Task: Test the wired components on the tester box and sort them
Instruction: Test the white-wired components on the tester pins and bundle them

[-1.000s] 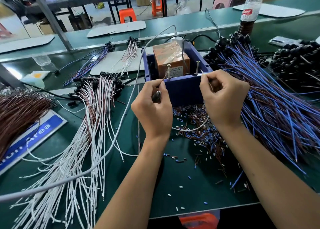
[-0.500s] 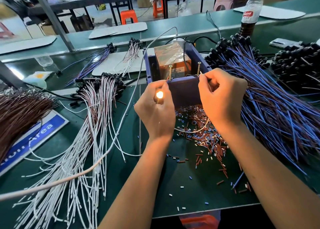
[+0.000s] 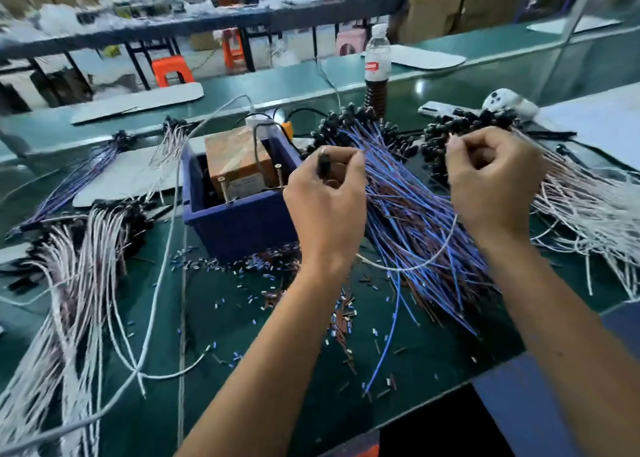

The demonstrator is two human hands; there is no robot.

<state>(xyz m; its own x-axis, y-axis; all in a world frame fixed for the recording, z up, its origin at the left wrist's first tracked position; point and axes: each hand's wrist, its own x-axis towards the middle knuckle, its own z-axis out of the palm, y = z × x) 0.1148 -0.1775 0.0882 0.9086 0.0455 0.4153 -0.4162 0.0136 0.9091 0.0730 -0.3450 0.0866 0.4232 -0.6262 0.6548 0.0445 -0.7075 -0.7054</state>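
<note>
The tester box [image 3: 239, 228] is a dark blue tray holding an orange-brown block, with two upright metal pins at its front edge. My left hand [image 3: 325, 207] pinches a small black component [image 3: 323, 164] just right of the box. A white wire [image 3: 415, 266] sags from that component to my right hand [image 3: 491, 183], which pinches its end above a pile of blue-wired components [image 3: 415, 207]. The lamp on the component is dark.
White-wired components [image 3: 79, 276] lie in a heap at the left, more [image 3: 595, 221] at the right. Smaller purple-wired bundles [image 3: 69, 183] lie at the back left. Cut insulation bits [image 3: 343, 321] litter the green mat. A bottle [image 3: 376, 65] and a phone [image 3: 440, 110] sit behind.
Both hands have lifted off the box pins and moved right, carrying the component and its wire over the blue pile. The lamp that glowed half a second ago is off. The view swung right.
</note>
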